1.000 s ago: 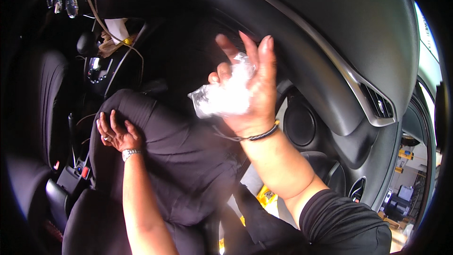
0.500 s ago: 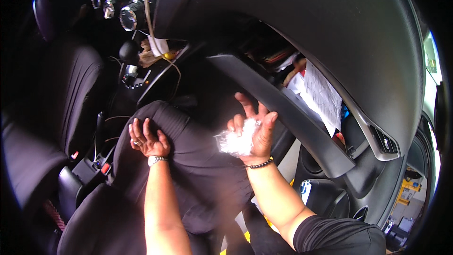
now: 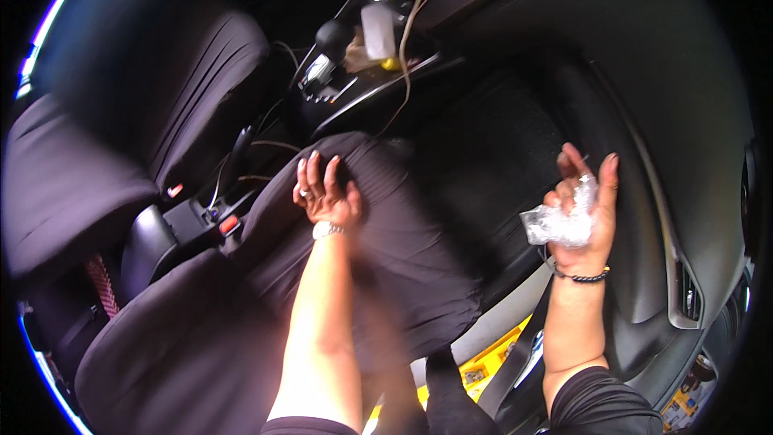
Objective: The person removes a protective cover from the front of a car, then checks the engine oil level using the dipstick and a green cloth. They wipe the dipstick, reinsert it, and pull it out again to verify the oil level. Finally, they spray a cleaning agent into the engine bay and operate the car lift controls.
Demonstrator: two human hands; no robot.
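Observation:
My left hand (image 3: 328, 192) lies with its fingers spread on the front of a black cloth-covered car seat (image 3: 403, 250). It wears a ring and a wristwatch (image 3: 326, 229). Crumpled clear plastic (image 3: 564, 221), perhaps a small bag, is tucked in my right hand (image 3: 592, 213) under the curled fingers, with the thumb pointing up. What the plastic contains, if anything, cannot be made out. That hand is close to the dark glove box (image 3: 620, 185), whose lid appears closed. A beaded bracelet (image 3: 581, 275) circles the right wrist.
The gear lever (image 3: 332, 36) stands on the centre console, with white paper (image 3: 378, 31) and a pale cable (image 3: 415, 8) nearby. A red buckle (image 3: 230, 225) sits between the seats. At the right is an air vent (image 3: 688, 302). Yellow items (image 3: 491, 362) show beyond the door sill.
The glove box lid, open with papers showing inside, has swung up and appears closed. My right hand has moved right with the plastic. The left stays on the seat; the view has shifted.

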